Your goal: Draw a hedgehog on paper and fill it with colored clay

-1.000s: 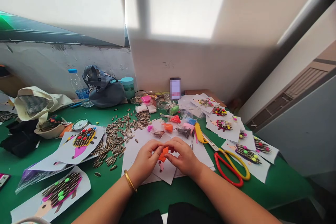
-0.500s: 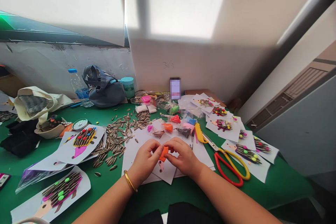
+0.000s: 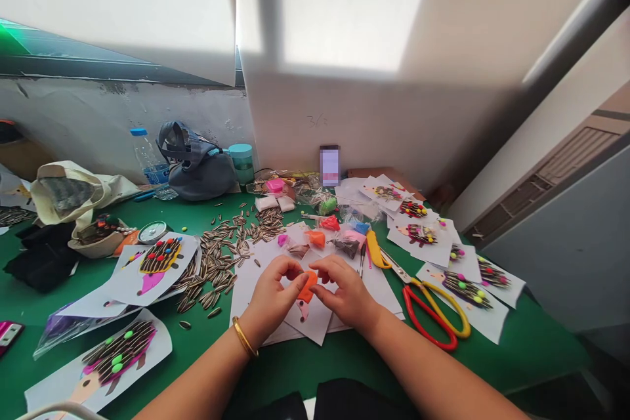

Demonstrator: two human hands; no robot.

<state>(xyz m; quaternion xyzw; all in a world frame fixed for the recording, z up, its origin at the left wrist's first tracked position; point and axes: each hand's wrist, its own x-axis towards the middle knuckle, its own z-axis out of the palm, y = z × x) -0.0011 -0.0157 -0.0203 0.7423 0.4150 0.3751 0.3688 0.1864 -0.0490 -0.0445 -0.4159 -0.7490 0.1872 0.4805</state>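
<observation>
A flat piece of orange clay (image 3: 308,286) lies above a small pink animal face (image 3: 302,310) on a white paper card (image 3: 317,325). My left hand (image 3: 279,289), with a gold bangle at the wrist, is curled at the clay's left edge, its thumb and fingers closing on it. On the other side, my right hand (image 3: 344,290) is bent, with thumb and index finger apart near the clay's right edge. My fingers partly cover the clay. Behind them, packets of orange clay (image 3: 315,238) and red clay (image 3: 329,223) rest on white sheets.
Sunflower seeds (image 3: 216,262) are spread to the left. Red-and-yellow scissors (image 3: 433,305) lie open-handled on the right, near finished hedgehog pictures (image 3: 465,289). More pictures (image 3: 118,354) lie at left. A phone (image 3: 329,165), a teal-lidded jar (image 3: 241,164) and a grey bag (image 3: 199,170) stand behind.
My right index finger and thumb have drawn slightly away from the orange clay, showing more of it. My left hand stays nearly in place. The view has shifted a little.
</observation>
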